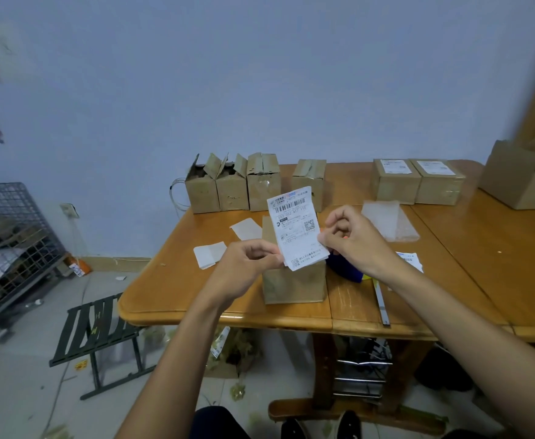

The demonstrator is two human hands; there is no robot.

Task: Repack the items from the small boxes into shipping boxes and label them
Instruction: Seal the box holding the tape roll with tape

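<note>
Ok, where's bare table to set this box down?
Two bare patches: the near left corner between the backing papers and the table edge, and the right leaf in front of the two labelled boxes. The back left row of small boxes and the spot right of the front box are crowded.

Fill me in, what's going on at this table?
A person is labelling parcels. The left hand and right hand both pinch a shipping label, held over a closed brown box at the near edge of the table; it is not stuck on yet. Two labelled boxes stand at the back right. A row of small boxes, some with flaps open, stands at the back left. Backing sheets lie nearby.
</note>
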